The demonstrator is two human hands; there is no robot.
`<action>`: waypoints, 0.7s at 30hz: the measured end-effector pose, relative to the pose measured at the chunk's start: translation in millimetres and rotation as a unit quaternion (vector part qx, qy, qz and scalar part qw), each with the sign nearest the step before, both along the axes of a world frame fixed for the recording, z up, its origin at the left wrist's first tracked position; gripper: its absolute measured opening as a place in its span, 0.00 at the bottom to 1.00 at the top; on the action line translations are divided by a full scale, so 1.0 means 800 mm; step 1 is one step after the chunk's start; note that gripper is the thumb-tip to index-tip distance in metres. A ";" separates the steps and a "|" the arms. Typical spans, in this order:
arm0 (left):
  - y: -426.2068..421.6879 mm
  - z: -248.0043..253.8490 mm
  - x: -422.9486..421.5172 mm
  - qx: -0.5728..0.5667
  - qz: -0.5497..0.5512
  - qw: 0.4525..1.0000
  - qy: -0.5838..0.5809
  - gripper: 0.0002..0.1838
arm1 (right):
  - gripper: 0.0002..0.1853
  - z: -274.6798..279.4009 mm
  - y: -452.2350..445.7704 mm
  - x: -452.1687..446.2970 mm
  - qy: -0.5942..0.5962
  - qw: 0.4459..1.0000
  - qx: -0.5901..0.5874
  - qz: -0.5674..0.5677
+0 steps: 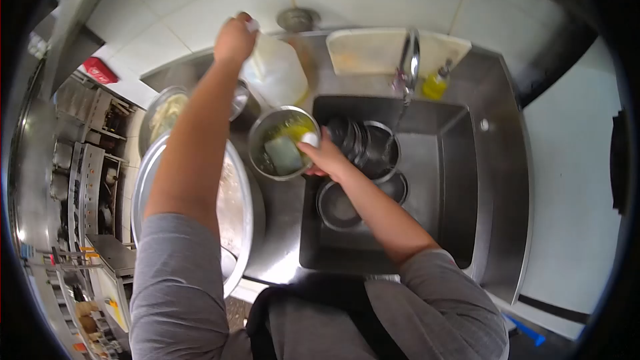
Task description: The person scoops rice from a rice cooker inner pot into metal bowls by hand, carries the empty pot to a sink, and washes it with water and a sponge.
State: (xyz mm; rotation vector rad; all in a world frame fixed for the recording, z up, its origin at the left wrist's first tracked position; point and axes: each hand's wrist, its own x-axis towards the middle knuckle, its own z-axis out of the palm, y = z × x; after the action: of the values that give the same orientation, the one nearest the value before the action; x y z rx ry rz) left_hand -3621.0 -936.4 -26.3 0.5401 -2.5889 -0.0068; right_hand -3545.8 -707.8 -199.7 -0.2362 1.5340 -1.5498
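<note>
Plastic jug (neck hidden) is clamped by left fingers, metal bowl by right fingers; markings on red box are blurred.

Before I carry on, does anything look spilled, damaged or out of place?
Nothing looks clearly spilled or damaged. One oddity: the faucet appears to be running into the sink while the left hand is on the jug and the right hand holds the metal bowl, so neither is under the flow.
</note>
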 end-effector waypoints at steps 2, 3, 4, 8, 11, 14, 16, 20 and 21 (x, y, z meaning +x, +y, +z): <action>-0.006 -0.003 -0.010 0.000 0.013 1.000 -0.007 0.17 | 0.42 -0.033 -0.016 0.011 -0.069 0.997 -0.043 -0.017; -0.010 -0.007 -0.012 -0.001 0.013 1.000 -0.007 0.17 | 0.39 -0.031 -0.012 0.017 -0.103 0.992 -0.063 -0.041; -0.016 -0.008 -0.012 0.008 0.008 1.000 0.001 0.17 | 0.39 -0.044 -0.007 0.019 -0.110 0.991 -0.064 -0.047; -0.029 -0.012 -0.006 0.014 -0.016 1.000 0.004 0.19 | 0.31 -0.092 0.068 0.022 -0.226 0.955 -0.147 -0.126; -0.015 -0.007 0.011 0.051 -0.013 0.999 0.005 0.24 | 0.31 -0.104 0.135 0.012 -0.169 0.962 -0.095 -0.193; -0.009 -0.027 0.034 0.082 -0.134 0.981 0.113 0.26 | 0.32 -0.122 0.188 -0.022 -0.114 0.984 -0.031 -0.133; 0.026 -0.028 0.083 0.085 -0.153 0.979 0.101 0.26 | 0.29 -0.116 0.207 -0.045 -0.131 0.984 -0.013 -0.122; 0.096 -0.031 0.237 -0.024 -0.174 0.984 0.023 0.27 | 0.22 -0.108 0.216 -0.066 -0.122 0.980 0.015 -0.159; 0.108 -0.025 0.279 -0.003 -0.155 0.988 -0.008 0.27 | 0.22 -0.109 0.215 -0.065 -0.121 0.981 0.011 -0.152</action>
State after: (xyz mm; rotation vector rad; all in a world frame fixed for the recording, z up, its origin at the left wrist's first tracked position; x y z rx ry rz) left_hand -3397.7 -849.9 -46.4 0.1324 -2.6600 -0.0997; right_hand -3597.4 -535.6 -286.8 0.2040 1.4393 -1.7237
